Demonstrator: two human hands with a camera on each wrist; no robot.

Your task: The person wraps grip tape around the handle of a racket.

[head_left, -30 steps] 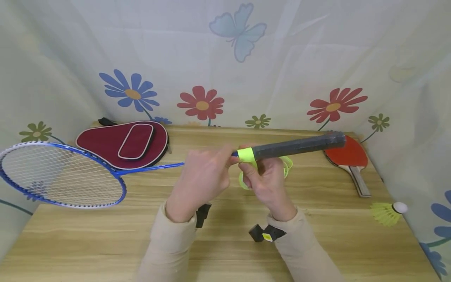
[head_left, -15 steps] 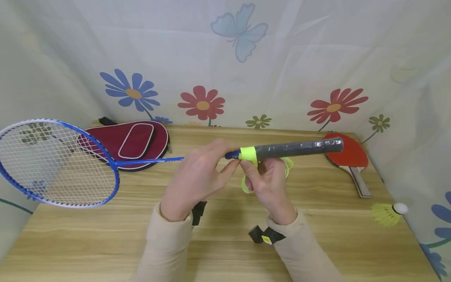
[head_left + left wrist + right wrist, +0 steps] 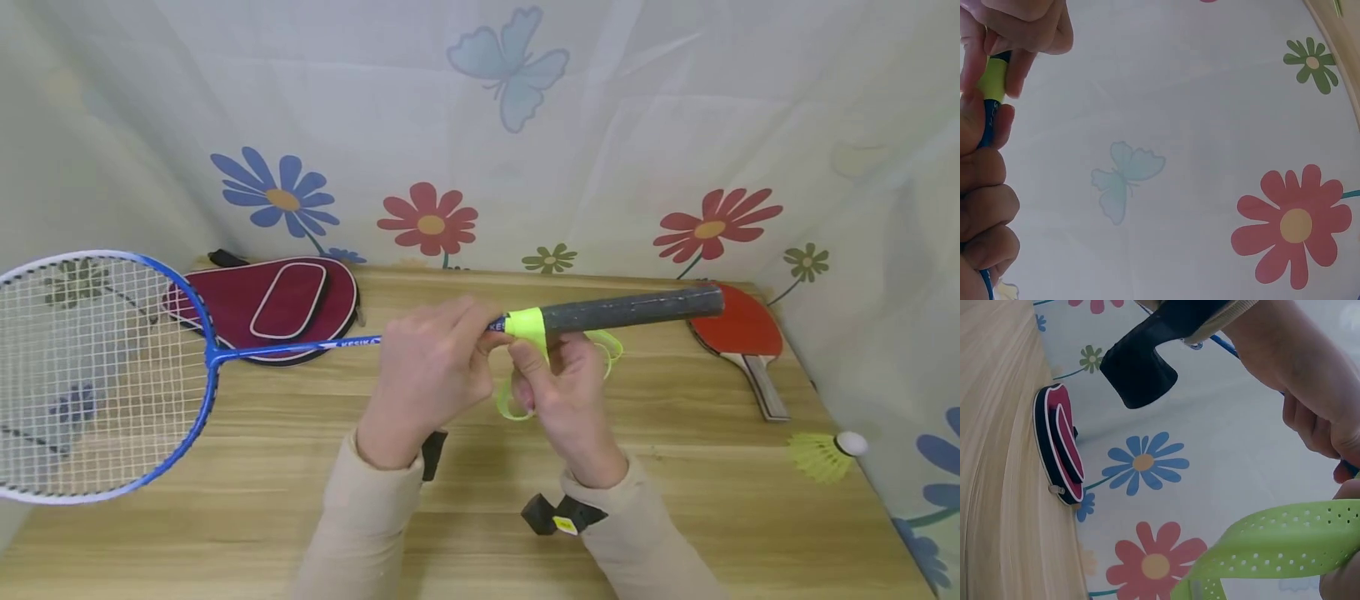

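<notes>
A blue and white badminton racket (image 3: 630, 308) is held above the table, strung head to the left and dark grey handle to the right. My left hand (image 3: 431, 367) grips its shaft just below the handle, fingers curled round it in the left wrist view. Bright yellow-green grip tape (image 3: 528, 325) wraps the handle's lower end. My right hand (image 3: 566, 392) pinches this tape under the handle. The loose tape hangs in loops behind and below the hand; the right wrist view shows it as a perforated strip (image 3: 1272, 550). The right palm's inside is hidden.
At the back left lies a dark red paddle case (image 3: 225, 296), partly behind the racket. A red table tennis paddle (image 3: 738, 325) rests at the right, with a yellow shuttlecock (image 3: 825, 456) near the table's right edge. Printed curtains (image 3: 622, 150) enclose the wooden table (image 3: 480, 533).
The racket has turned about its length, so its strung head now faces the camera more and sits further left. My left hand loosened its fingers, then closed round the shaft again. The right keeps pinching the tape.
</notes>
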